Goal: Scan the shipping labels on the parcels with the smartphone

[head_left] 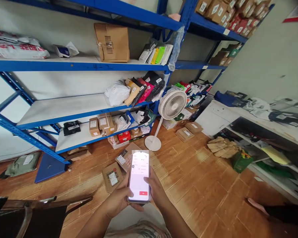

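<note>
Holding one lit phone (pixel 139 177) in two hands (pixel 119 199).

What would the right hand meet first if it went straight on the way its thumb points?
The phone, most likely: the right hand holds it along one edge, so nothing seems to come between them, though depth is hard to judge.

Holds left hand (pixel 119 195) and right hand (pixel 157 189) close together, both curled in a two-handed grip. Extends left forearm (pixel 96 218) and right forearm (pixel 175 215), both bare, from behind, converging toward the hands. Bends left thumb (pixel 129 191) inward; bends right thumb (pixel 147 180) inward, slightly farther forward. Wraps remaining fingers (pixel 137 207) underneath, mostly hidden from view.
</note>
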The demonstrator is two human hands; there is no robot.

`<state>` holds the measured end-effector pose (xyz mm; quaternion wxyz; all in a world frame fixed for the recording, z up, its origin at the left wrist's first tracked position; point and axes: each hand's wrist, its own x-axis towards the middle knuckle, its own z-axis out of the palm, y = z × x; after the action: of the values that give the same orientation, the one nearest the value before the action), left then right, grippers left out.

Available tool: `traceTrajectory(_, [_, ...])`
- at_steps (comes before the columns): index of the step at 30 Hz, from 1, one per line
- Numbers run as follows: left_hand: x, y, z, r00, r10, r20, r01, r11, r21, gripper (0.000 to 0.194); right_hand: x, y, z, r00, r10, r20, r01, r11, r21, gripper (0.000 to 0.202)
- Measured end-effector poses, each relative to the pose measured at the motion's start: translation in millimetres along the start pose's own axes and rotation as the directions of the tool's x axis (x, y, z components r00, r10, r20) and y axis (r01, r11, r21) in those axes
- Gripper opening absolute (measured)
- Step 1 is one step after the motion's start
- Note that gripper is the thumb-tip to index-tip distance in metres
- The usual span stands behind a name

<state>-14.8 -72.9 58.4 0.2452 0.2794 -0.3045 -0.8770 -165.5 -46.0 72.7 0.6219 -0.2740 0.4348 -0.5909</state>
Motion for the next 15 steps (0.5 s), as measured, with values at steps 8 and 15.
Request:
traceTrajectory(8, [12.4, -8.6, -1.0, 0.995, -0.035, 0.094, 0.04, 0.998, -0.049, 0.097, -2.7, 6.8, -13.0, 0.999, -0.016, -0.044, 0.016, 1.0, 0.004, 0.043])
traceTrajectory(15, [21.7, -14.2, -8.0, 0.989, -0.056, 0.137, 0.067, 0.995, -0.079, 0.092, -3.9, 10.8, -24.3, 1.0, 0.02, -0.004, -0.019, 0.998, 0.056, 0.059])
